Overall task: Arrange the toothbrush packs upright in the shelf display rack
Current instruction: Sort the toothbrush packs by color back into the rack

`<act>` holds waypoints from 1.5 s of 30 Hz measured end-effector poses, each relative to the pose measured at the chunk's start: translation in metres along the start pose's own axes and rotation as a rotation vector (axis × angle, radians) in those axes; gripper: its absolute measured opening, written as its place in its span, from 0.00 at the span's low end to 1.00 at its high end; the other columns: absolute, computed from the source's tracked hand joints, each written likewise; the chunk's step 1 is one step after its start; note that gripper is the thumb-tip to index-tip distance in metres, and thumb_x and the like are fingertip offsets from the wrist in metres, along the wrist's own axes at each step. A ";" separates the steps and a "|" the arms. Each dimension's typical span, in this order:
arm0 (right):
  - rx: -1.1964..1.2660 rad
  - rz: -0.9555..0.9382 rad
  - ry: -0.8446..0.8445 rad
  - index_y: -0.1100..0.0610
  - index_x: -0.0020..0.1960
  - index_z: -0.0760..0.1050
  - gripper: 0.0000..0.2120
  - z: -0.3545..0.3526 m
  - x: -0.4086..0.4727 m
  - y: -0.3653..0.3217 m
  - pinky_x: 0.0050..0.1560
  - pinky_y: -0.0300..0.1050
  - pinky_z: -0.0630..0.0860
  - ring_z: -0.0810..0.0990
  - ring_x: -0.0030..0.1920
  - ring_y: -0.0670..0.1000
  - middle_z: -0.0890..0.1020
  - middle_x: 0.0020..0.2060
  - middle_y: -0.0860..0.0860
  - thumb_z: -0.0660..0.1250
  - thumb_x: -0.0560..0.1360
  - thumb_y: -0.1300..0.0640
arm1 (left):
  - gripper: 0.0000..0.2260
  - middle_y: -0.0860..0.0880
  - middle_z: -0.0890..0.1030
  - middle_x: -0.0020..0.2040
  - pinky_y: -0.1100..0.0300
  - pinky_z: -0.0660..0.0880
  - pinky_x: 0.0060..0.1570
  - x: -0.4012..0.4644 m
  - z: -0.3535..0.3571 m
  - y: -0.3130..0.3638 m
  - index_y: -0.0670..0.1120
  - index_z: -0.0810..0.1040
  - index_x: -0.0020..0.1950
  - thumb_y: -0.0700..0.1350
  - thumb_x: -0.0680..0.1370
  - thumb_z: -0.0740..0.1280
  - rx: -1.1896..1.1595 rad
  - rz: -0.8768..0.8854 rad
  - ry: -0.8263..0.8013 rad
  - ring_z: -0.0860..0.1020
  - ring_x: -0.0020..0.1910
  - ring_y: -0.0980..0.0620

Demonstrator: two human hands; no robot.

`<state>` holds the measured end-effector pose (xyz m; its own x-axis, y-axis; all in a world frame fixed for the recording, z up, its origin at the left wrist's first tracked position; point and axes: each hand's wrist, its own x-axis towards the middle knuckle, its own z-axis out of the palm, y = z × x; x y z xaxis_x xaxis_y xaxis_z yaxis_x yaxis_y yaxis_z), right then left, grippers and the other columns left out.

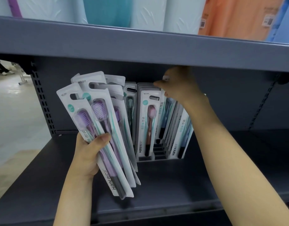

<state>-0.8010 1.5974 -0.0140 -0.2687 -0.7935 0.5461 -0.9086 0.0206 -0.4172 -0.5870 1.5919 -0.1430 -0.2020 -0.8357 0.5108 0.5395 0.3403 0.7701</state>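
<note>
My left hand [90, 154] grips a fanned bundle of several toothbrush packs [98, 121], purple brushes in white card, held tilted above the shelf. Behind it the grey display rack [145, 158] stands at the back of the shelf with packs upright in its slots: a brown brush pack [147, 124] in front, and blue brush packs [178, 132] leaning to the right. My right hand [179, 87] reaches over the rack and pinches the top of a pack there, its white corner showing above my fingers; the rest of that pack is hidden by the hand.
The dark grey shelf board [165, 185] stretches around the rack. The upper shelf's edge [140, 46] hangs low just above my right hand, with pastel wrapped goods [148, 12] on it. A perforated upright [42, 101] stands at left, open floor beyond it.
</note>
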 end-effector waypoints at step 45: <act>-0.306 -0.062 -0.364 0.62 0.36 0.71 0.12 -0.021 0.018 0.013 0.32 0.40 0.63 0.72 0.34 0.52 0.80 0.40 0.62 0.61 0.77 0.59 | 0.16 0.57 0.84 0.38 0.62 0.80 0.38 0.008 0.007 -0.004 0.59 0.85 0.43 0.47 0.58 0.68 0.032 0.011 -0.011 0.82 0.38 0.58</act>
<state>-0.8242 1.5966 0.0058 -0.1311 -0.9591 0.2508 -0.9864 0.1010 -0.1293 -0.5967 1.5869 -0.1388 -0.2053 -0.8271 0.5233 0.5150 0.3634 0.7764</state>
